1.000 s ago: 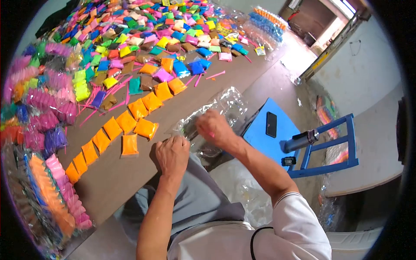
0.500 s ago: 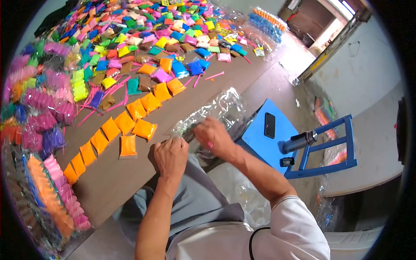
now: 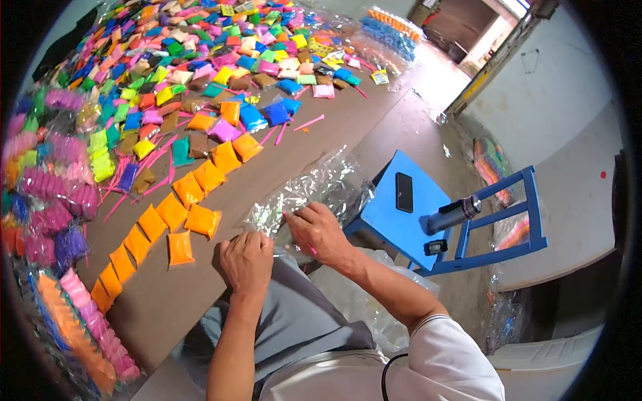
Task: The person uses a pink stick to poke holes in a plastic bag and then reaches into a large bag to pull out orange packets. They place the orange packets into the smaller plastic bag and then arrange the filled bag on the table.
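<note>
My left hand (image 3: 247,264) is closed at the table's near edge, its fingers on the near corner of a clear plastic bag (image 3: 321,180). The fingertips are hidden from above. My right hand (image 3: 317,232) makes a fist beside the same bag, to the right of the left one. Bits of pink poke out on both sides of this fist, like the ends of a pink stick. Left of my hands, a slanting row of orange packets (image 3: 172,212) lies on the brown table (image 3: 180,304), with two more orange packets (image 3: 202,220) next to it.
A large heap of colored packets (image 3: 200,53) covers the far table, with pink sticks (image 3: 309,122) along its front. Bagged packet strips (image 3: 100,321) line the left edge. On the right, a blue chair (image 3: 388,214) carries a phone (image 3: 404,192), a flask (image 3: 455,214) and a small black object (image 3: 435,247).
The whole view has shifted, so the scene sits further left. My right hand has come down and nearer to me beside the bag; my left hand stays closed at the table edge.
</note>
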Motion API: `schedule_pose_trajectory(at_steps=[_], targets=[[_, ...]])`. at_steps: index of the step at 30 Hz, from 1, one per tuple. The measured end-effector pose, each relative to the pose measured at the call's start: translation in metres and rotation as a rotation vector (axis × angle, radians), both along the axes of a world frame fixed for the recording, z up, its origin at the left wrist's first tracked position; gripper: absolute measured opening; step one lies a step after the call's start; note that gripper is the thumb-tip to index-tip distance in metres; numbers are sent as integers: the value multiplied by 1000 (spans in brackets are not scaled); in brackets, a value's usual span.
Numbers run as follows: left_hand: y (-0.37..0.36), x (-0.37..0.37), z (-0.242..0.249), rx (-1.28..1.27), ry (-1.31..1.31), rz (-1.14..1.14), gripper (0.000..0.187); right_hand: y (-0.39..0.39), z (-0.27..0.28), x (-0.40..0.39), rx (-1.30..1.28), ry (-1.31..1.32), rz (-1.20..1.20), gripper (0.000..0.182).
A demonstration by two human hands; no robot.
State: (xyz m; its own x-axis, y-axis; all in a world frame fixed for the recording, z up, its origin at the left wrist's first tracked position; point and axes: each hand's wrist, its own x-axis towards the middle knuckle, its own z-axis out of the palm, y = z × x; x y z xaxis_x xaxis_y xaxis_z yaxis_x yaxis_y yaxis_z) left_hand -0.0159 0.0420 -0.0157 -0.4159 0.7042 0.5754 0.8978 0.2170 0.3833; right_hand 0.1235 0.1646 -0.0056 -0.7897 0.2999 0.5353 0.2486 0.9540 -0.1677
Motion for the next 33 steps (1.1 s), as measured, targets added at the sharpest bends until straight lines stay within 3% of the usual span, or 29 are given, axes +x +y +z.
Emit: schedule_pose_trajectory(at_steps=[6, 16, 30, 33], targets=[[2, -1, -2, -3, 7, -12, 23, -3, -7, 3, -33, 74, 18, 39], [2, -1, 0, -42, 1, -9, 25, -3, 0, -1, 13, 0, 19, 33], [2, -2, -1, -28, -3, -28, 24, 1, -1, -9, -4, -29, -4, 43], [1, -1, 2, -46, 7, -18, 23, 3, -4, -11, -39, 19, -1, 30]])
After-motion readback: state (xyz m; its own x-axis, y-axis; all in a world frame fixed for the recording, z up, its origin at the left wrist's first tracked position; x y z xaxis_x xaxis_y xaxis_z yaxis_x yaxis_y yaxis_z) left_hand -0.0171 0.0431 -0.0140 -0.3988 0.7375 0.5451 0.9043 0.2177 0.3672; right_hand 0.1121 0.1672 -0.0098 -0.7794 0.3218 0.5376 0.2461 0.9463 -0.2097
